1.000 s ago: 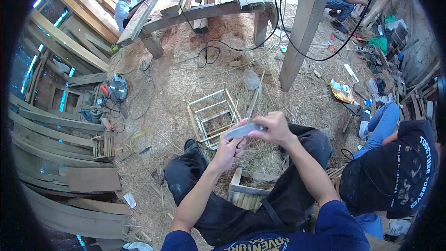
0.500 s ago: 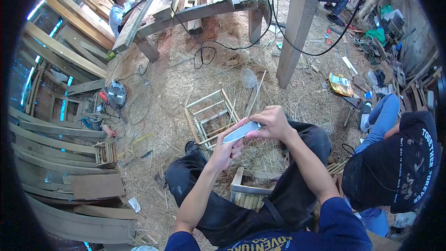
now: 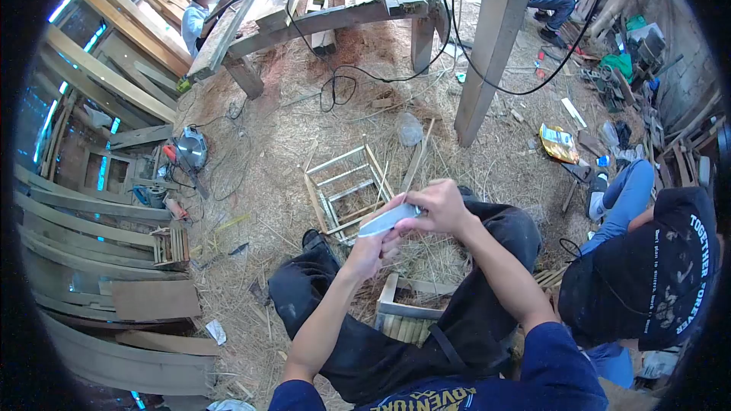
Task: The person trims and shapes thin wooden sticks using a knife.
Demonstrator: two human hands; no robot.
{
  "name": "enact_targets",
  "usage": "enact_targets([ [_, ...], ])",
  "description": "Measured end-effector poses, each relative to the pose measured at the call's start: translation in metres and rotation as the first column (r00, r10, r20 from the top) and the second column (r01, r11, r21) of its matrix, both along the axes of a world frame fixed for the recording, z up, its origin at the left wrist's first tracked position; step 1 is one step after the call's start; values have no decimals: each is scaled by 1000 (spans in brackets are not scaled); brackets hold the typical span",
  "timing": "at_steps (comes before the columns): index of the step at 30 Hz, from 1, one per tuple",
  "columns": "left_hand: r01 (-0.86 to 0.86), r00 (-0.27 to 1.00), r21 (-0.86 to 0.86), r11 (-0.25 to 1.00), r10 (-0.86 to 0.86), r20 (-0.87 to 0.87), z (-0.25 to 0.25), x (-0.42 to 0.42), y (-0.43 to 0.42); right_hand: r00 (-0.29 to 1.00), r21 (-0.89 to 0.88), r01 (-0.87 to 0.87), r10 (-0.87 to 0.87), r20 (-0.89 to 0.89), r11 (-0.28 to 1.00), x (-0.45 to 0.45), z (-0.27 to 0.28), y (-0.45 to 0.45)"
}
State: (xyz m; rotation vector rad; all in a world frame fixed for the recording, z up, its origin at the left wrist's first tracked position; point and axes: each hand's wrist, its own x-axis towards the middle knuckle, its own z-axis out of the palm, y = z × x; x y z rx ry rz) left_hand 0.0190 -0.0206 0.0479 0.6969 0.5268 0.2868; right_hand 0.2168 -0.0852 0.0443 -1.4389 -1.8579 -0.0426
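Observation:
My right hand is closed around the right end of a knife with a broad grey blade, its handle mostly hidden by the fingers. The blade points left, across my left hand, whose fingers are curled close beneath and behind it. A thin wooden strip rises from between the two hands; where it is gripped is partly covered. Beyond the hands, a small frame of thin sticks stands on the floor. Between my legs is another small wooden frame with slats.
Straw-like shavings cover the floor. A circular saw lies at left near stacked planks. Ahead are a wooden workbench, a post and a hanging black cable. A person in a black shirt sits close at my right; two others are farther off.
Both hands and the knife have shifted slightly left and down, and the blade is tilted a little differently. The frames on the floor have stayed in place.

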Motion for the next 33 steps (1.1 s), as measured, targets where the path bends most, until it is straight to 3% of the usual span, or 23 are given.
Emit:
enact_targets([
  [3, 15, 999, 27, 1000, -16, 28, 2, -3, 4, 998, 89, 60, -56, -41, 994, 16, -5, 9],
  [5, 86, 995, 99, 991, -91, 47, 4, -6, 4, 963, 52, 238, -229, -140, 970, 26, -5, 7],
  [7, 88, 994, 63, 994, -92, 66, -1, -5, 3, 919, 3, 362, -356, -168, 932, 37, -2, 6],
  [8, 83, 994, 54, 995, -87, 66, -3, -4, 2, 922, 34, 362, -353, -161, 931, 36, -5, 6],
  [12, 74, 997, 53, 996, -76, 27, -7, -1, 3, 999, -19, -5, 4, -51, 1000, 5, -6, -4],
  [16, 0, 1000, 31, 1000, 0, -9, -2, 2, 6, 993, -4, 120, -120, -24, 993, 25, -5, 1],
  [20, 75, 996, 99, 992, -78, 33, 5, -2, 4, 947, 23, 310, -307, -93, 950, 36, -8, 1],
  [24, 55, 998, 1, 998, -55, 12, -12, 2, -1, 999, -3, 50, -50, -6, 999, 12, -8, -5],
  [33, 83, 996, -1, 997, -83, -40, 5, 4, 8, 997, 48, 56, -59, 48, 997, 20, -1, 3],
])
